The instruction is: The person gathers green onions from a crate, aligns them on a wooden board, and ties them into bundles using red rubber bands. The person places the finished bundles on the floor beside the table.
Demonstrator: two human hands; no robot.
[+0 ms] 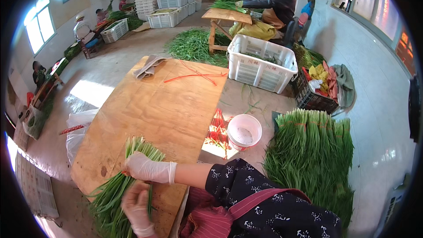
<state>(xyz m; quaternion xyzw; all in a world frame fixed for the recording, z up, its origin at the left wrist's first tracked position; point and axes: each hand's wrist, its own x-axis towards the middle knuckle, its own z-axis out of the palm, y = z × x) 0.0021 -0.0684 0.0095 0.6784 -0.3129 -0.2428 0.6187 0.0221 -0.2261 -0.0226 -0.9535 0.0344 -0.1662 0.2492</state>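
Note:
A bundle of long green leafy stalks, apparently garlic chives [112,201], lies over the near corner of a wooden table [158,105], pale cut ends towards the far side. My right hand [148,168], in a thin whitish glove, grips it near those ends. A bit of red tie [126,173] shows beside its fingers. My left hand [138,208], also gloved, is blurred against the leaves just below, fingers bent; whether it holds anything is unclear. Red ties [195,77] and a grey cloth [150,67] lie at the table's far end.
Right of the table are a white bucket [244,132], red ties [218,130] on the floor and tied green bundles [310,152]. A white crate [262,62] and black crate [315,96] stand beyond. A person [281,6] handles stalks at another table [228,15].

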